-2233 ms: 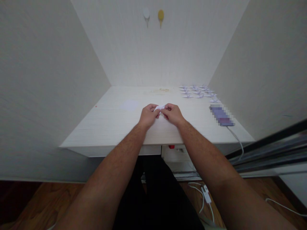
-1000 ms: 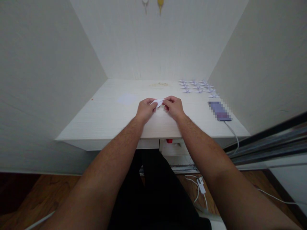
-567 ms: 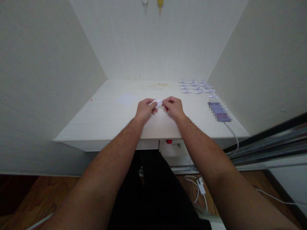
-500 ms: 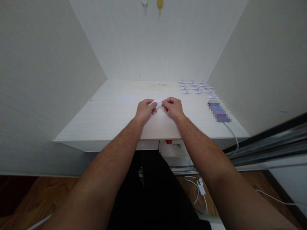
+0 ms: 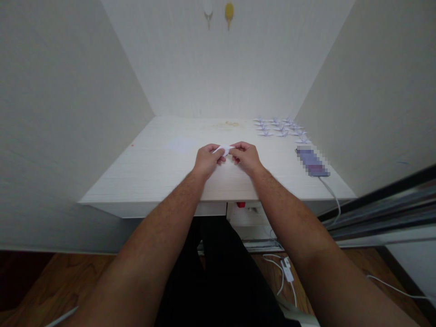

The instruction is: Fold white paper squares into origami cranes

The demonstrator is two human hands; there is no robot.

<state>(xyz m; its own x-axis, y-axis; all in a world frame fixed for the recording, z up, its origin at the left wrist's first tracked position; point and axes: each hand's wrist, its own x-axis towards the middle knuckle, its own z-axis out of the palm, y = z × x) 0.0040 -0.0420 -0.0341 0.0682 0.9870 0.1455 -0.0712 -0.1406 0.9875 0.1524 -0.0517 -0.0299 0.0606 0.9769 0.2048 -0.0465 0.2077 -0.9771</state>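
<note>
A small piece of folded white paper [image 5: 225,149] is held between my two hands, just above the middle of the white desk [image 5: 143,177]. My left hand [image 5: 209,159] pinches its left side, thumb on top. At its right end, my right hand [image 5: 245,156] has thumb and forefinger closed on the paper. The fingers cover much of it, so the exact fold is hard to make out. Several folded white paper cranes [image 5: 281,127] stand in rows at the back right of the desk.
Flat on the desk, left of my hands, lies pale paper [image 5: 180,144]. A phone [image 5: 312,161], blurred out, sits at the right with a white cable [image 5: 332,193] running off the edge. Walls enclose the desk at back and sides. Two hooks [image 5: 229,11] hang on the back wall.
The view has tilted slightly, so everything sits a little lower. Both hands keep their pinch on the paper, which has turned slightly between the fingers.
</note>
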